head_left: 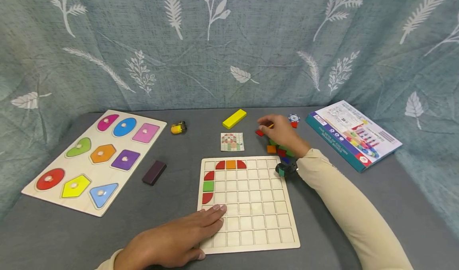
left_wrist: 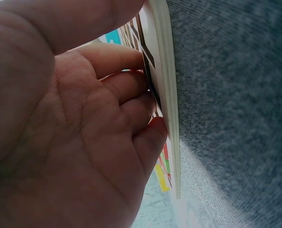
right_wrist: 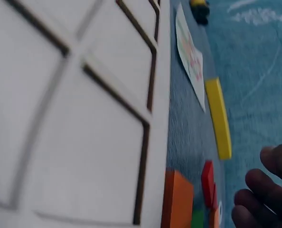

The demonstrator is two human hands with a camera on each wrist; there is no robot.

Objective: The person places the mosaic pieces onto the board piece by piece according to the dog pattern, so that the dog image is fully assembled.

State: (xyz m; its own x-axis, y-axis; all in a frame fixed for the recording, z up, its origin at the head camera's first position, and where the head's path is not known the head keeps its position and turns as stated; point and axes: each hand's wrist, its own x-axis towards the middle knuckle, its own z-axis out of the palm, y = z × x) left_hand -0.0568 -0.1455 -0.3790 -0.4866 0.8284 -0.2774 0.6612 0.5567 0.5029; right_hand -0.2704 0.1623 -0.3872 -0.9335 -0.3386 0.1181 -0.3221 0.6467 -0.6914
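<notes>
My left hand (head_left: 179,236) rests on the lower left of a wooden grid board (head_left: 251,249), fingers extended over the squares and thumb by the edge. In the left wrist view, the fingers touch the board's side. Along the board's upper left lie red quarter-round tiles (head_left: 209,176), an orange square tile (head_left: 231,165) and a green square tile (head_left: 208,186). My right hand (head_left: 285,134) hovers over loose tiles beyond the board's far right corner, fingers bent near a red tile (head_left: 259,133). An orange sliver shows by its fingers. The right wrist view shows nothing held.
A pattern card (head_left: 232,141) and yellow block (head_left: 234,119) lie behind the board. Leftward are a dark block (head_left: 154,173), a small yellow toy (head_left: 178,127) and a shape puzzle (head_left: 86,166). A box (head_left: 353,134) and a poker chip (head_left: 294,118) are at right.
</notes>
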